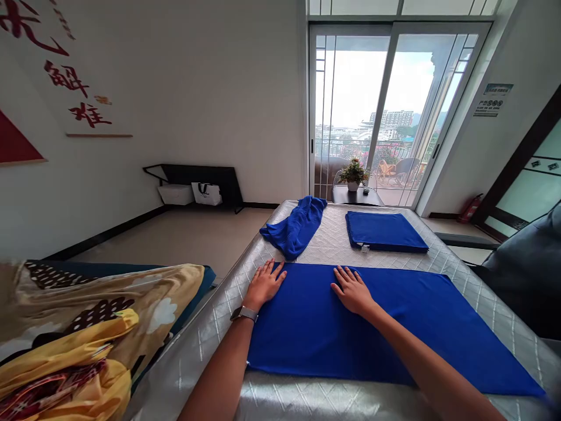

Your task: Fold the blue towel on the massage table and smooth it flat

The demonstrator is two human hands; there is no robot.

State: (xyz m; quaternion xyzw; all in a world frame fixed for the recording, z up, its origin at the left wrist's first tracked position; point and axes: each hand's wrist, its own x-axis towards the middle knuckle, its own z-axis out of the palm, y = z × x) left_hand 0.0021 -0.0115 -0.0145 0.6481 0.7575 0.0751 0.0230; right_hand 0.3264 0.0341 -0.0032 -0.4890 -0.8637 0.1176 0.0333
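Observation:
A blue cloth (324,327) lies spread flat across the mattress (307,397) in front of me. My left hand (264,283) rests flat at its far left corner, fingers stretched out. On the cloth's far edge, nearer the middle, my right hand (352,290) lies palm down with its fingers slightly spread. Beyond my left hand sits a crumpled blue cloth (295,225). A neatly folded stack of blue cloth (385,230) with a small white tag lies farther back on the right.
A patterned blanket (166,292) and a yellow cloth (105,386) lie at the left. Past the mattress, a small table (377,200) bears a potted plant (353,174) before the sliding glass door (350,105). A dark leather seat (526,269) borders the right side.

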